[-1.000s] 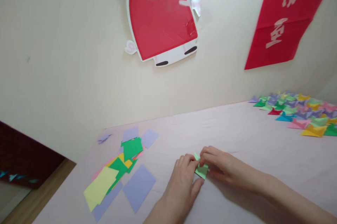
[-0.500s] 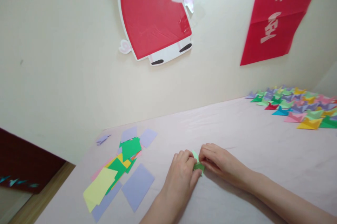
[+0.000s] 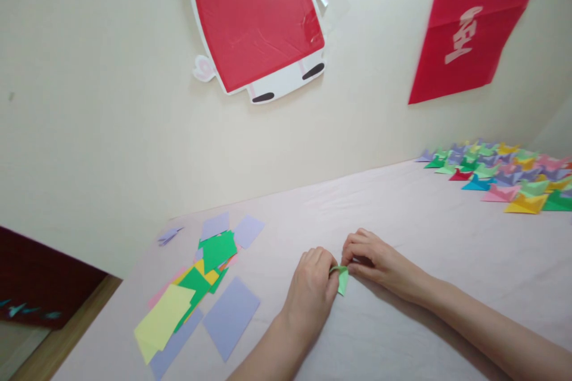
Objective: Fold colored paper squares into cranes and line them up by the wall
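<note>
A small folded piece of light green paper (image 3: 342, 279) is held between my two hands, just above the pale table cover. The fingers of my left hand (image 3: 314, 279) are closed on its left side and hide part of it. At its upper right edge, my right hand (image 3: 370, 256) pinches the paper between thumb and fingertips. One pointed flap hangs down toward me. The exact folds under my fingers are hidden.
Loose paper sheets lie at the left: a yellow one (image 3: 165, 318), a green one (image 3: 218, 250), a purple one (image 3: 231, 316). Rows of folded paper figures (image 3: 527, 203) stand at the right. The wall (image 3: 268, 148) rises behind the table (image 3: 402, 339).
The green paper has turned between my fingers, and a flap now points down. My right hand has risen slightly. The view has shifted a little.
</note>
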{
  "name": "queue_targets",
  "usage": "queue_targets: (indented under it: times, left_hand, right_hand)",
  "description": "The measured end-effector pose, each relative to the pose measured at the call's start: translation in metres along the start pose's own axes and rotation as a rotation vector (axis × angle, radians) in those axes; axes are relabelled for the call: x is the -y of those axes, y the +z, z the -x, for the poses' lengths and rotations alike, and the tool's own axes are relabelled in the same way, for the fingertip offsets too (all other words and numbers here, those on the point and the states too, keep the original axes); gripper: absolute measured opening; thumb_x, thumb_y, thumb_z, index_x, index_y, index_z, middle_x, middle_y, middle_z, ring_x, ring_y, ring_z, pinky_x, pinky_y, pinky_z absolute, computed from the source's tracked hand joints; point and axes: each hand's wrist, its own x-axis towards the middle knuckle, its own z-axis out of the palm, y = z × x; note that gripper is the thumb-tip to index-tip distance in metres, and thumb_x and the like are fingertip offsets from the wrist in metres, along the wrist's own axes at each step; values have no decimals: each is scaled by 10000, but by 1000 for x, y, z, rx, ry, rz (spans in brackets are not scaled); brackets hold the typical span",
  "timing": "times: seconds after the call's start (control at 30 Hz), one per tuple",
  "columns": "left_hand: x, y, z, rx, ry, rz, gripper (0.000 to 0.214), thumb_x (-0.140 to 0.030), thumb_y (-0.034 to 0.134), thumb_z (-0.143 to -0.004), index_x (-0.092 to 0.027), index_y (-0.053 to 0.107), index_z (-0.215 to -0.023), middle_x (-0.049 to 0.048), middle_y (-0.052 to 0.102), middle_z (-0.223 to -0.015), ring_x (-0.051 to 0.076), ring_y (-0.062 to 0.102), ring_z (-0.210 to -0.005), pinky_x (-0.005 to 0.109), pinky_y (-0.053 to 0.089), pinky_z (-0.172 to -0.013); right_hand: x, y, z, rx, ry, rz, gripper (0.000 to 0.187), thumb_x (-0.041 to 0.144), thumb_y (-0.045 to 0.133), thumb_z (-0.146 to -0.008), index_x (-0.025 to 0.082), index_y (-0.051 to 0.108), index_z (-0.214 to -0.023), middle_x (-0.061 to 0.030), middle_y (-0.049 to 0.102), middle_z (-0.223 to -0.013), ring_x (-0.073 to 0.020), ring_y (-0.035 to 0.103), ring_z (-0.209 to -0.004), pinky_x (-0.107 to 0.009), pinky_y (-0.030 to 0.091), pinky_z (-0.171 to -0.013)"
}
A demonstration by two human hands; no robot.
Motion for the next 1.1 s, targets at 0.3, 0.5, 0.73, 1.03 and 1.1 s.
queue_targets:
  times: [0.3,0.5,0.73,1.03,1.1]
  left_hand:
    - [-1,-1,-3,13,-23,12,163,-73,555,-855,-206,487,-791,11,563,-854,193,526,-825,313,415,-745]
    - [-1,-4,-4,25,-41,81,156,-47,533,-851,-198,523,-813,14,572,-879,186,538,-845,309,432,-777]
    - [-1,-5,-6,25,-78,91,155,-47,528,-840,-198,517,-806,9,571,-851,183,543,-837,307,427,-771]
    - [4,-3,-7,16,-69,114,155,-88,562,-857,-202,504,-769,8,567,-843,182,542,-822,301,419,-755]
    - [4,-4,-7,21,-66,129,170,-99,571,-864,-201,501,-747,10,572,-844,182,548,-825,299,421,-758]
  right_hand:
    - [-3,0,-7,65,37,-48,81,197,613,-854,209,645,-780,-26,629,-806,-210,507,-867,-329,400,-794]
    - [0,6,-12,60,89,21,97,109,618,-776,204,614,-754,-11,614,-776,-199,498,-830,-301,387,-743]
    - [0,2,-13,122,81,-58,158,75,556,-750,205,639,-785,-27,636,-823,-209,523,-878,-326,411,-810]
    - [-4,-5,-16,175,96,-138,125,259,578,-814,208,666,-742,-37,647,-788,-217,533,-850,-356,395,-828]
    - [-4,-6,-17,178,89,-160,167,286,557,-834,213,675,-741,-39,658,-797,-218,542,-852,-360,391,-837]
